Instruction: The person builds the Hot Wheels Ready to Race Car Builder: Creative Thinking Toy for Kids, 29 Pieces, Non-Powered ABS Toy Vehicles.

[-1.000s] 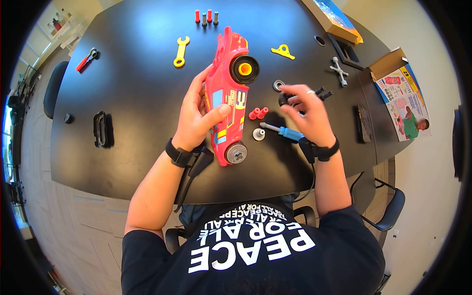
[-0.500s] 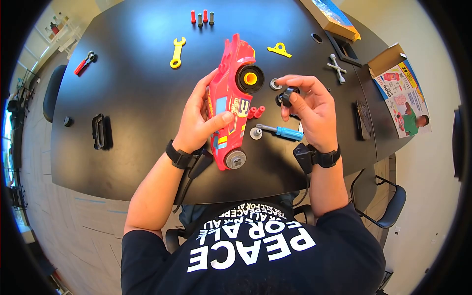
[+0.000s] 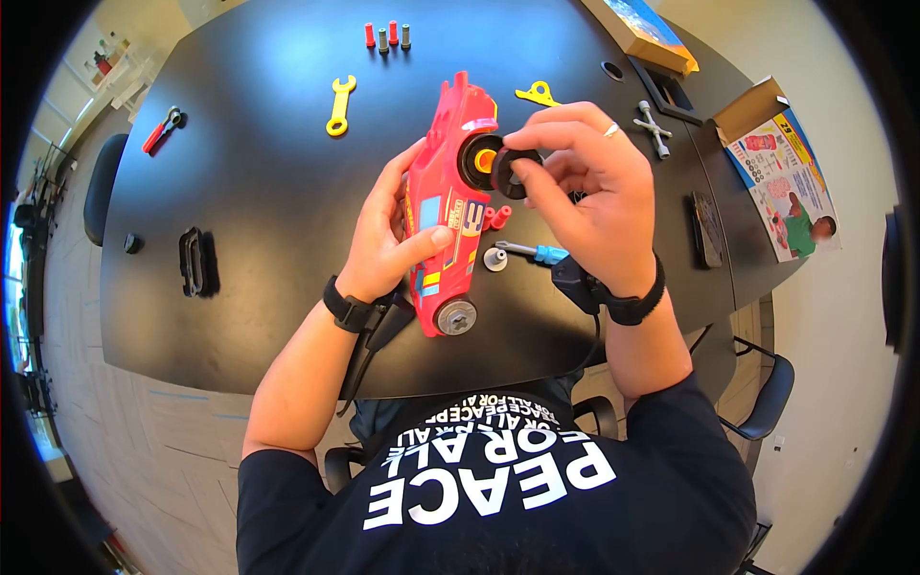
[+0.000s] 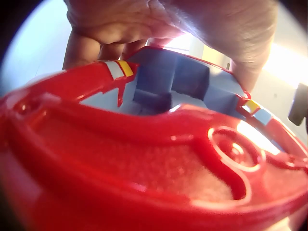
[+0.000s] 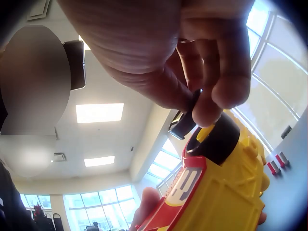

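Observation:
My left hand (image 3: 383, 225) grips a red toy car (image 3: 448, 216) around its body, with the thumb on the side near the number 3. The car's upper wheel (image 3: 471, 163) is black with a yellow hub; its lower wheel (image 3: 455, 316) has a grey cap. Between thumb and fingers, my right hand (image 3: 599, 192) pinches a black ring-shaped part (image 3: 517, 173) beside the upper wheel. In the right wrist view that black part (image 5: 184, 122) is tilted at the wheel (image 5: 219, 139); whether they touch I cannot tell. The left wrist view shows the car's red body (image 4: 144, 163) under my palm.
Near the car lie red pegs (image 3: 498, 218), a grey-white piece (image 3: 495, 259) and a blue screwdriver (image 3: 550, 254). Farther off are a yellow wrench (image 3: 341, 105), a yellow part (image 3: 540, 94), a grey cross wrench (image 3: 654, 129), a black frame (image 3: 193, 261) and an open box (image 3: 781, 177).
My right hand has carried the black part leftward and up to the car's upper wheel, turning it. The car, in my left hand, has shifted slightly down and tilted a little.

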